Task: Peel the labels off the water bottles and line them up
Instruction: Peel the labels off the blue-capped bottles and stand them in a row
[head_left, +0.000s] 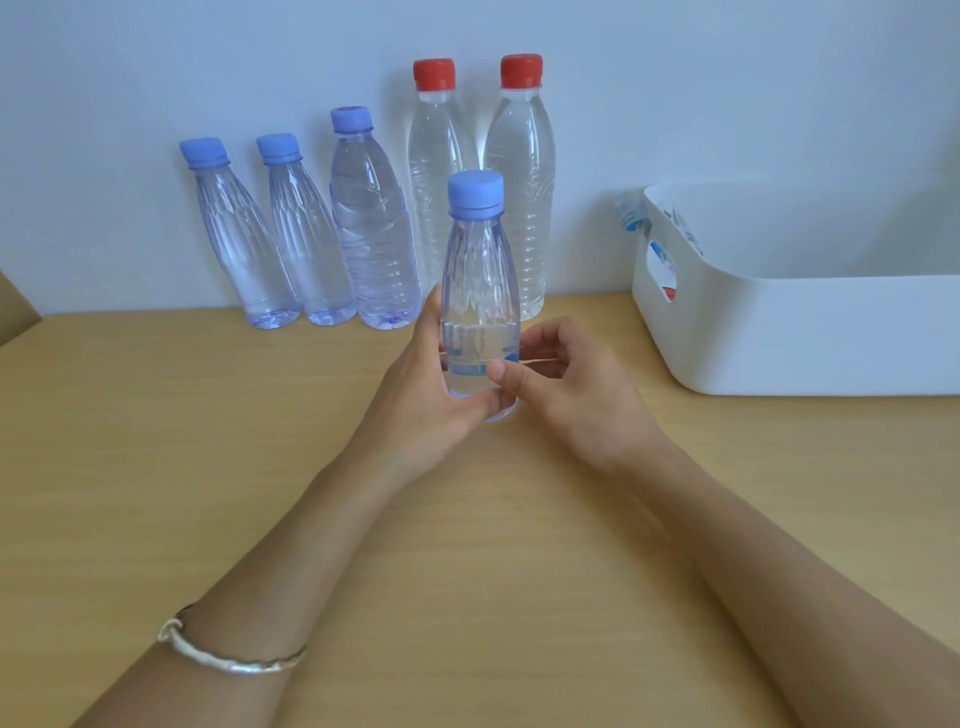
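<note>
A small clear water bottle with a blue cap stands upright on the wooden table in the middle of the view. A thin, mostly clear label with a blue strip wraps its lower part. My left hand grips the bottle's lower body from the left. My right hand pinches the label's edge at the bottle's right side, thumb on the front. Against the back wall stand several bare bottles in a row: three with blue caps and two taller ones with red caps.
A white plastic bin sits at the right of the table, with peeled labels showing at its left rim and through its handle hole. A brown edge shows at the far left.
</note>
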